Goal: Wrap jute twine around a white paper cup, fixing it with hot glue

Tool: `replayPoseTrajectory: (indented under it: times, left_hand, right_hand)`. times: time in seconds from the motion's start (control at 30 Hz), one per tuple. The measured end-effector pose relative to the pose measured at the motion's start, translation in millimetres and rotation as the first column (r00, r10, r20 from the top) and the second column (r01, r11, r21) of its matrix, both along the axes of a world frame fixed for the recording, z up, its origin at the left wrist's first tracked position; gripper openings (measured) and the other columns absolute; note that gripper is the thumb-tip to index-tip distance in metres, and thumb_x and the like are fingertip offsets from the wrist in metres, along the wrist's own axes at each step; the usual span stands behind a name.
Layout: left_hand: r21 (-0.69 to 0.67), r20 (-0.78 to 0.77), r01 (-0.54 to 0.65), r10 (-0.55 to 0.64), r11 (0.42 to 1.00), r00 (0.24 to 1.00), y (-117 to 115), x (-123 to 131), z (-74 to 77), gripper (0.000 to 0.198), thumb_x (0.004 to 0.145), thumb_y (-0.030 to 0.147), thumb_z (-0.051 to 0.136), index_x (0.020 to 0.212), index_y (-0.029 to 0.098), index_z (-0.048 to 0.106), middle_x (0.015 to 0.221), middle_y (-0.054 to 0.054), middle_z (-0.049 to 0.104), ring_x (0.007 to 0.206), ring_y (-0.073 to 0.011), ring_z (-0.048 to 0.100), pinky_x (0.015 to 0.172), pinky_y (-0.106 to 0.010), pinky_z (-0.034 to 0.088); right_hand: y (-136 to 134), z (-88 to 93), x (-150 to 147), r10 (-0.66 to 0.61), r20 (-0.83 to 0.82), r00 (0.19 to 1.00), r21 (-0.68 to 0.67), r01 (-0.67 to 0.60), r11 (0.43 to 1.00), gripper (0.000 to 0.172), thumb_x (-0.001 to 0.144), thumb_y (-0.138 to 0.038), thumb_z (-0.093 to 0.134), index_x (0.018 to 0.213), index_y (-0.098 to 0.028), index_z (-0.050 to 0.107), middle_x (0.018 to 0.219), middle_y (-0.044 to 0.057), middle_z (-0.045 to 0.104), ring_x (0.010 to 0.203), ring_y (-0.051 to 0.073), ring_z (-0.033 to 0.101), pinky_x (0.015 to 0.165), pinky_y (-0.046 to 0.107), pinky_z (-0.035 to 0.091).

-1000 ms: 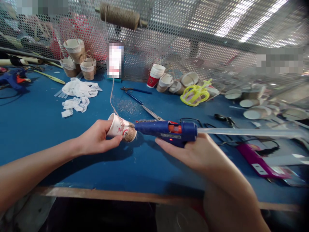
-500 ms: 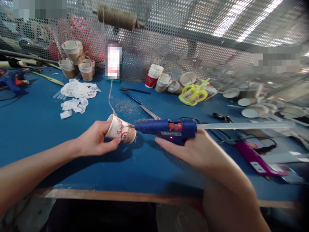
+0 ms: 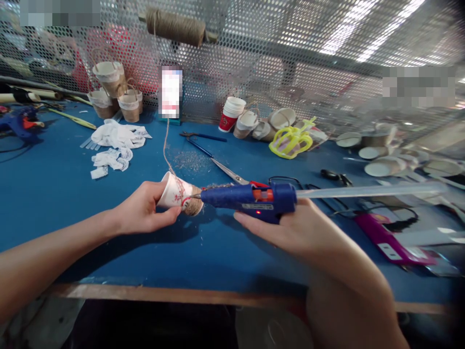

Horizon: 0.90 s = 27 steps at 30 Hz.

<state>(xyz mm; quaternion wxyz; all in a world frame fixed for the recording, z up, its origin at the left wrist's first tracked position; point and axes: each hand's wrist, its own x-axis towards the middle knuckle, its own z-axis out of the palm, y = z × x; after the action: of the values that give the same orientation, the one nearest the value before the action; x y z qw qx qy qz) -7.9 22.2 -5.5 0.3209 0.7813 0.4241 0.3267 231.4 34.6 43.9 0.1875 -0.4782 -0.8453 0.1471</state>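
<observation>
Change: the nozzle of the blue hot-glue gun had crept left, from the edge of the jute wrapping onto the printed wall of the paper cup.
Cup: stayed where it was, on its side just above the blue table, its wrapped base toward the gun.
Left hand: pinched the cup near its rim.
Right hand: curled around the gun's grip.
Twine strand: ran from the cup up toward the spool.
Reading: glue was probably being laid on bare wall for further wrapping.
</observation>
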Motion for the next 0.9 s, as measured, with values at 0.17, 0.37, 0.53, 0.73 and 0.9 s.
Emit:
replayPoseTrajectory:
  times: [0.17, 0.37, 0.53, 0.73, 0.9]
  left_hand:
    - [-0.148, 0.064, -0.036, 0.046, 0.988, 0.997, -0.7, 1.4, -0.2, 0.013, 0.070, 0.022, 0.052, 0.070, 0.010, 0.056, 0.055, 0.002, 0.045, 0.048, -0.0076, 0.036, 0.044, -0.019, 0.030]
    - [-0.316, 0.121, -0.041, 0.083, 0.948, 0.989, 1.7, 4.0, -1.0, 0.026, 0.071, 0.027, 0.052, 0.084, 0.007, 0.062, 0.060, 0.000, 0.049, 0.050, -0.0081, 0.036, 0.046, -0.020, 0.031]
    - [-0.354, 0.154, -0.020, 0.079, 0.935, 0.985, 2.1, 4.5, 0.2, 0.031, 0.073, 0.027, 0.053, 0.093, 0.007, 0.063, 0.068, -0.003, 0.058, 0.054, -0.0099, 0.044, 0.049, -0.021, 0.035]
    - [-0.332, 0.194, 0.006, 0.062, 0.943, 0.979, 1.9, 4.6, 1.6, 0.033, 0.073, 0.024, 0.054, 0.102, 0.012, 0.063, 0.083, -0.005, 0.066, 0.063, -0.0123, 0.054, 0.058, -0.022, 0.043]
    - [-0.341, 0.168, -0.026, 0.089, 0.940, 0.982, 2.8, 5.0, 0.0, 0.032, 0.072, 0.025, 0.054, 0.099, 0.010, 0.064, 0.084, -0.006, 0.067, 0.066, -0.0152, 0.057, 0.062, -0.026, 0.046]
  right_hand:
    - [-0.6, -2.7, -0.1, -0.029, -0.015, 0.999, 0.025, 0.029, 0.999, 0.018, 0.070, -0.038, 0.056, 0.061, -0.023, 0.057, 0.051, -0.002, 0.058, 0.047, 0.014, 0.054, 0.042, 0.025, 0.041]
    - [0.0, -8.5, 1.5, 0.097, -0.013, 0.995, 0.070, -0.096, 0.993, 0.016, 0.075, -0.032, 0.051, 0.063, -0.022, 0.057, 0.056, -0.002, 0.058, 0.053, 0.013, 0.055, 0.053, 0.024, 0.044]
    - [-0.7, -13.1, 4.1, 0.183, 0.023, 0.983, 0.214, -0.183, 0.960, 0.012, 0.072, -0.030, 0.054, 0.065, -0.022, 0.059, 0.052, -0.003, 0.057, 0.048, 0.012, 0.051, 0.048, 0.024, 0.040]
    - [-4.8, -14.5, -2.8, 0.127, -0.073, 0.989, 0.054, -0.123, 0.991, 0.015, 0.073, -0.029, 0.053, 0.061, -0.020, 0.055, 0.051, -0.002, 0.053, 0.047, 0.012, 0.049, 0.044, 0.025, 0.038]
    - [-5.0, -4.3, -5.7, 0.192, -0.025, 0.981, 0.054, -0.190, 0.980, 0.018, 0.075, -0.024, 0.047, 0.062, -0.021, 0.058, 0.047, 0.000, 0.048, 0.043, 0.012, 0.044, 0.040, 0.026, 0.032]
